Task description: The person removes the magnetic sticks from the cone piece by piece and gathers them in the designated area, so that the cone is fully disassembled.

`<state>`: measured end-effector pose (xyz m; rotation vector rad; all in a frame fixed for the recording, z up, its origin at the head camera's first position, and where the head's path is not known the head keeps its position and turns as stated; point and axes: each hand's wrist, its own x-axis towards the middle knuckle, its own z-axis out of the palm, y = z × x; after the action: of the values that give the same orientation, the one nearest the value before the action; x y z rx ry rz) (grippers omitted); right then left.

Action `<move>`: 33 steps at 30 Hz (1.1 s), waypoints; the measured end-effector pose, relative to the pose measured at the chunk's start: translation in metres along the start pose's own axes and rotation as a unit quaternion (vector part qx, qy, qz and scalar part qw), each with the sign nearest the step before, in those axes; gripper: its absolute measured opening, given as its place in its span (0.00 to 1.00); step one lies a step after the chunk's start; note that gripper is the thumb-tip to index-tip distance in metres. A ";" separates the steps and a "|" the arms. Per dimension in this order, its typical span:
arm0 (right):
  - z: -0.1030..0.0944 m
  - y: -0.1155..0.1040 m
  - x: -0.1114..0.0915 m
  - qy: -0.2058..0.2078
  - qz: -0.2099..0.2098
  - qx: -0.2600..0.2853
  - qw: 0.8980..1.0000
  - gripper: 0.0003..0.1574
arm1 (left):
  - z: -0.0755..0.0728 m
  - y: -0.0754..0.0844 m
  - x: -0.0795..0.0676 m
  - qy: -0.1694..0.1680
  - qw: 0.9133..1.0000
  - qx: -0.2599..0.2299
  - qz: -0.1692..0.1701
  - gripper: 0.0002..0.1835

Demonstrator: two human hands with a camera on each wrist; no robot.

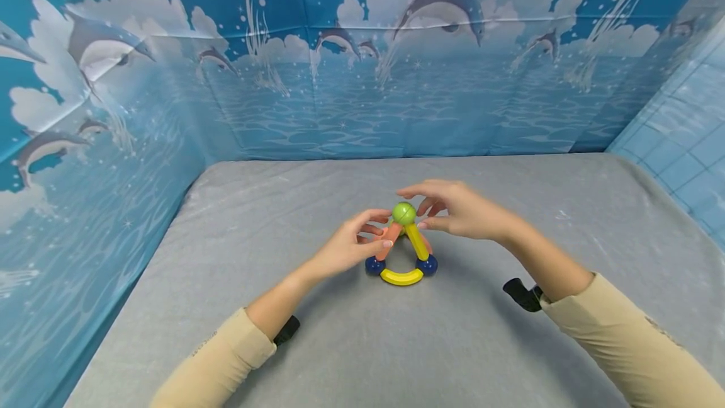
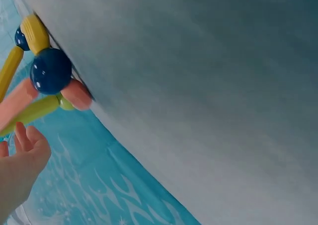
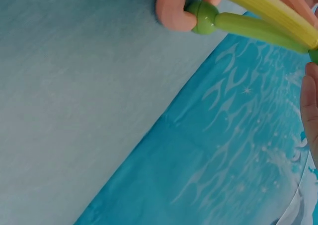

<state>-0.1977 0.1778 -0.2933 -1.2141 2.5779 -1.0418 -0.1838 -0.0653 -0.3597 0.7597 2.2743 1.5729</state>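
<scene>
A small pyramid of toy building sticks and balls stands on the grey cloth, topped by a green ball (image 1: 404, 213). Its coral stick (image 1: 389, 239) and yellow stick (image 1: 418, 243) slope down to two dark blue balls (image 1: 427, 265), joined by a curved yellow piece (image 1: 401, 277). At the back, a green stick (image 3: 263, 32) runs to a lower green ball (image 3: 202, 17) beside a curved coral piece (image 3: 171, 11). My left hand (image 1: 348, 245) hovers around the left side, loosely bent, its thumb overlapping the coral stick. On the right, my right hand (image 1: 461, 209) holds nothing, fingers spread near the top ball.
Grey cloth (image 1: 396, 351) covers the surface under the pyramid. A blue dolphin-print curtain (image 1: 351, 112) rises behind its far edge and along the left side. Dark wrist-worn devices (image 1: 522, 295) hang under both sleeves.
</scene>
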 end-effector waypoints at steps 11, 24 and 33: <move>0.005 -0.004 0.015 -0.037 -0.042 -0.039 0.998 0.31 | 0.008 0.008 0.015 0.024 1.000 0.006 0.015 0.23; 0.007 -0.006 0.020 -0.029 -0.048 -0.048 0.997 0.27 | 0.009 0.011 0.018 0.052 0.998 -0.022 0.021 0.21; 0.008 -0.004 0.019 0.000 -0.051 -0.052 0.997 0.26 | 0.010 0.010 0.021 0.060 0.998 -0.018 0.029 0.20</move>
<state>-0.2046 0.1584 -0.2937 -1.3816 2.6249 -0.9362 -0.1932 -0.0433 -0.3531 0.7481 2.3198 1.7242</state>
